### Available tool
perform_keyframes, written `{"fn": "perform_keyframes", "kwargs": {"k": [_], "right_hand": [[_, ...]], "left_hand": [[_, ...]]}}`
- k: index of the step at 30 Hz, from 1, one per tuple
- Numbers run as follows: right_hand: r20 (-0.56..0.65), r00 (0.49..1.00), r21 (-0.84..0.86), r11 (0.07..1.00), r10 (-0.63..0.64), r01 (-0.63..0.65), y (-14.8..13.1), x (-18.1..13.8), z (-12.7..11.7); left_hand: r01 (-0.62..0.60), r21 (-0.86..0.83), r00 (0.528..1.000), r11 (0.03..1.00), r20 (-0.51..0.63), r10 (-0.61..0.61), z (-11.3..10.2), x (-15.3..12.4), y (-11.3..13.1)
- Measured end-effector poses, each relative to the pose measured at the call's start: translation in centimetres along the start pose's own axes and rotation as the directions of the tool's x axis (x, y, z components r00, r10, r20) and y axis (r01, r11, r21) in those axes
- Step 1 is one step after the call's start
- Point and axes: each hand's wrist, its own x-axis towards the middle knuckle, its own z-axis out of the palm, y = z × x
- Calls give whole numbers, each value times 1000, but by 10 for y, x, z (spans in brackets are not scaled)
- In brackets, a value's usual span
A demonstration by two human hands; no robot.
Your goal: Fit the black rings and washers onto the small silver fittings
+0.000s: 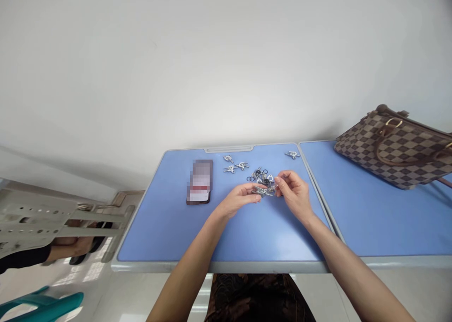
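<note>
My left hand [238, 199] is closed in a pinch on a small silver metal fitting [260, 190], low over the blue desk [169, 232]. Close to its right, my right hand [294, 194] has thumb and fingers pressed together at a small part too tiny to name. Just beyond both hands lies a loose pile of small metal pieces [259, 173], with black rings [250, 179] and round black parts among them. Several similar silver fittings [242, 165] rest behind and left of the pile. Another silver fitting [292, 155] sits near the desk's back right corner.
A phone [200, 183] lies left of the hands, its screen blurred. On the adjoining blue desk [388, 223] stands a checkered brown handbag [399, 148]. A white wall [226, 68] rises behind. At left are a perforated chair [31, 221], another person's foot and a teal plastic piece [52, 308].
</note>
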Motion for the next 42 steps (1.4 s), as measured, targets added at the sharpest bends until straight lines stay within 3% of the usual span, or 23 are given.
{"fn": "perform_keyframes", "kwargs": {"k": [3, 6, 11, 14, 21, 25, 32, 42], "right_hand": [[30, 997, -109, 991, -69, 72, 2, -1, 0], [42, 986, -248, 954, -164, 170, 2, -1, -3], [5, 978, -262, 944, -207, 201, 0, 0, -8], [87, 968, -240, 938, -236, 250, -2, -2, -8], [364, 836, -294, 800, -411, 522, -1, -2, -4], [435, 790, -292, 762, -433, 578, 0, 0, -3], [404, 874, -325, 850, -271, 414, 1, -1, -7], [307, 928, -286, 909, -212, 303, 1, -3, -5]], "left_hand": [[-36, 42, 999, 998, -11, 37, 0, 1, -4], [-54, 213, 997, 975, -40, 64, -1, 3, -9], [-86, 608, 988, 789, -47, 144, 1, 3, -12], [-79, 728, 989, 681, -31, 147, 2, 3, -13], [-97, 804, 989, 587, 11, 148, 0, 6, -16], [-107, 804, 988, 585, 18, 156, -2, 6, -17], [-121, 795, 987, 594, 33, 158, -1, 4, -12], [-86, 793, 991, 603, 4, 136, 2, 2, -8]]}}
